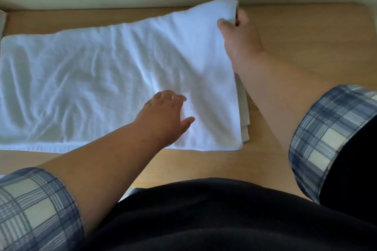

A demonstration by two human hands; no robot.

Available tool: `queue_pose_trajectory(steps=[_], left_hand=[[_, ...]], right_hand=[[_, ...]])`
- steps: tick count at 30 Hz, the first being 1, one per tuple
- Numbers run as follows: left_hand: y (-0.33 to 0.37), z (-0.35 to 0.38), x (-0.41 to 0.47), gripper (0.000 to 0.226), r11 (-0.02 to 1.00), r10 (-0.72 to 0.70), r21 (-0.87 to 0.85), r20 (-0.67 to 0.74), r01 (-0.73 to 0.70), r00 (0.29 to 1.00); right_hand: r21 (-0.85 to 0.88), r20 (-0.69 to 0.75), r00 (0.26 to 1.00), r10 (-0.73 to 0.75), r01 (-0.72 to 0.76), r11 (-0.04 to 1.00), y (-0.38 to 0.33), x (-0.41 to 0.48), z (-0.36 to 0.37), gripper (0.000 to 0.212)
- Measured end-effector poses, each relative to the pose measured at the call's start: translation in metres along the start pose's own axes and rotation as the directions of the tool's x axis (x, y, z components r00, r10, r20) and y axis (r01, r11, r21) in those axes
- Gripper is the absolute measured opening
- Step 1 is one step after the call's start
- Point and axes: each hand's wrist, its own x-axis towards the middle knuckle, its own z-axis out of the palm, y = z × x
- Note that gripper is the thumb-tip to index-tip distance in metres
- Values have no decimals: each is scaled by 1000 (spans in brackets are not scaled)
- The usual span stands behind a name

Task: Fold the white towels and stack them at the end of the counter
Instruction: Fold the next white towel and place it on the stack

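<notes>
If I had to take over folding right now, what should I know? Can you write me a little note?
Right hand: pinches the far right corner of the white towel, lifted slightly.
Left hand: open, lying on the towel near its right end.
Towel: spread along the wooden counter; layers at its right edge show it is already folded at least once.
Left to do: fold it smaller, then stack it at the counter's end. No finished stack is plainly in view.
</notes>
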Motion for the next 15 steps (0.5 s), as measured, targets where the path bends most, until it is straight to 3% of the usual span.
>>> queue_pose_trajectory(steps=[4,7,8,10,13,15], left_hand=[[10,8,4,67,999,48,13,63,-49,997],[16,11,9,68,996,87,18,57,-88,995],[18,11,11,72,994,102,24,54,-103,993],[21,12,13,83,984,165,56,48,-168,985],[34,17,8,96,922,353,157,39,-355,935],[48,25,3,97,871,433,221,75,-439,898]], right_hand=[[-165,199,960,196,-165,972,23,11,-25,17],[-378,281,880,383,-265,887,50,-9,-39,51],[-442,297,867,400,-246,862,57,-14,-42,52],[-474,286,874,393,-227,850,64,-18,-46,35],[-316,292,863,412,-319,893,58,-25,-53,8],[-331,319,840,440,-336,882,52,-33,-60,14]])
